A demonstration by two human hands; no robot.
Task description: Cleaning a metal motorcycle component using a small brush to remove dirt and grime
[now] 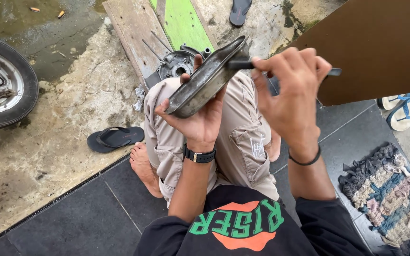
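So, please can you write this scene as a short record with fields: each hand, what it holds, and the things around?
left hand: left hand grips a grey metal cover from below, tilted
right hand: right hand holds a dark slim tool against the cover's upper end
wrists: black watch on left, black band on right
ground: round metal part on a plank, black sandal, wheel, woven mat

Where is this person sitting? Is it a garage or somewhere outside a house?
Probably a house's front step used for fixing a motorbike. A wheel rests on the rough wet concrete, sandals lie about, and the left hand holds a metal engine cover while the right hand works a tool against it.
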